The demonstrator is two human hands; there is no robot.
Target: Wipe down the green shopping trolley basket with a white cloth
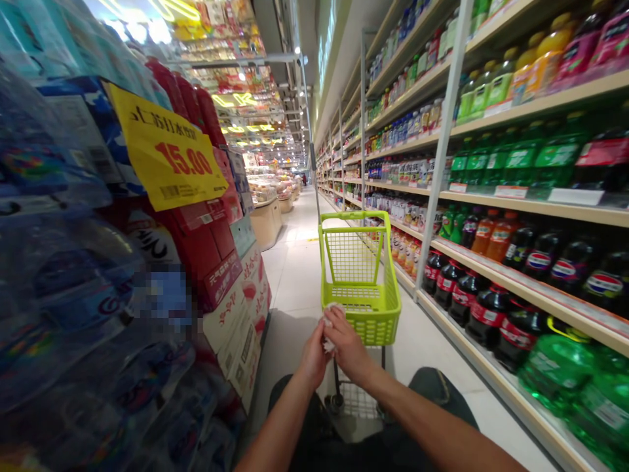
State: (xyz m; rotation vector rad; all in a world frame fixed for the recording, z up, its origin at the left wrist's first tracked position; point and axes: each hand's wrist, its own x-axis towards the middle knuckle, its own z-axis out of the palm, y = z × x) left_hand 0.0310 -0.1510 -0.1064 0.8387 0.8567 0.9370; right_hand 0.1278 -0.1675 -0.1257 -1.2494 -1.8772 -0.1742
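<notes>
Between the two hands, close in front of the body, sits a pale crumpled tissue, soft and wrinkled, probably of paper. The left hand folds its fingers against it from one side, and the right hand closes over it from the other, so both grips are narrow and share the same small piece. The step in hand seems to be simply holding or pressing this tissue; to free it, the next move calls for one hand to loosen while the other keeps the soft paper pinched. Just beyond the hands stands a lime-green shopping cart, with a smooth plastic rim and a lattice wall, above thin dark metal legs. If the hands touch it, one cannot tell. To the left rise flat-sided cardboard cartons, shiny film-wrapped water bottles and a yellow price sign, slightly curved. To the right, long straight shelves carry rounded dark cola bottles and, lower, bulky translucent green bottles. Pale, smooth floor tiles run ahead between both sides.
</notes>
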